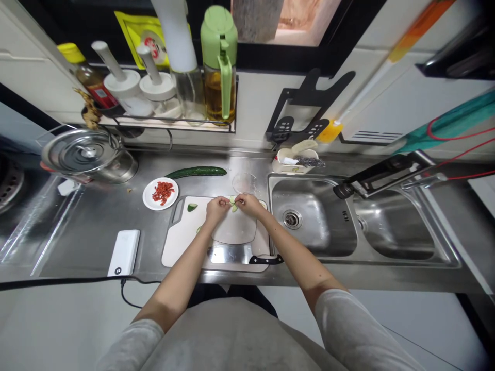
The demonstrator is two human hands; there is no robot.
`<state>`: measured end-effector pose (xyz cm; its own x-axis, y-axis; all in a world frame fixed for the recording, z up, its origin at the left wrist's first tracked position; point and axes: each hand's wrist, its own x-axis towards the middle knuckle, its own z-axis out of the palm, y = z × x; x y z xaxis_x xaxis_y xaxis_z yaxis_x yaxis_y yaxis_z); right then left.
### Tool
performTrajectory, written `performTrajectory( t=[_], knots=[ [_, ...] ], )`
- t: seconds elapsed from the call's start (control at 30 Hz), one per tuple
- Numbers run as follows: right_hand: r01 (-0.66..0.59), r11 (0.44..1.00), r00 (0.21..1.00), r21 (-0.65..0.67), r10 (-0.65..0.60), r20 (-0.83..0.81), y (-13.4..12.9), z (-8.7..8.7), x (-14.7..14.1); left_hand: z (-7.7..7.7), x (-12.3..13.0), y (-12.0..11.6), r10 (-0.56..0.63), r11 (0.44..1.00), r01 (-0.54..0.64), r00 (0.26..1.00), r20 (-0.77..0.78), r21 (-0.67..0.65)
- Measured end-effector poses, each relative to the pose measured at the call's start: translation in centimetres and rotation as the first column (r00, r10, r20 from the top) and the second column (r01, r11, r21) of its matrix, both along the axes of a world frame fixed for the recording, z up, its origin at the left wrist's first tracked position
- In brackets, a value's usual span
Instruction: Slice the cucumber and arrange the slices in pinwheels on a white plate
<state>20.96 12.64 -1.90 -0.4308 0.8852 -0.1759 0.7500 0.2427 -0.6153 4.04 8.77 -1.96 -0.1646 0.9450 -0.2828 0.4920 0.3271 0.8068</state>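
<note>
My left hand (217, 208) and my right hand (249, 203) meet above the cutting board (178, 242), fingers pinched. Between the fingertips are thin, pale green cucumber slices (233, 204), and both hands appear to grip them. Below the hands, a white rounded plate (234, 233) lies on the board. A dark green cucumber end (192, 207) rests at the board's upper left. Along the near edge lies a kitchen knife (266, 259), black handle to the right. Behind the board is a long whole cucumber (199, 171).
Left of the board are a white plate (146, 194) of chopped red pieces and a white power bank (124, 252). A double sink (315, 219) adjoins on the right. A lidded pot (121, 164) stands at the back left, below a rack holding an oil bottle (218, 67).
</note>
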Motion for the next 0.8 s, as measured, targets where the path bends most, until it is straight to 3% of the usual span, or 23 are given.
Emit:
performTrajectory(
  t=[0.4, 0.8],
  knots=[
    [-0.009, 1.0, 0.974, 0.022, 0.004, 0.226, -0.2, 1.6, -0.4, 0.7, 0.5, 0.0, -0.125, 0.989, 0.147, 0.923, -0.363, 0.033],
    [-0.001, 0.999, 0.936, 0.033, -0.011, 0.351, -0.6, 2.1, -0.4, 0.5, 0.6, -0.1, -0.163, 0.982, 0.187, 0.916, -0.367, 0.032]
  ],
)
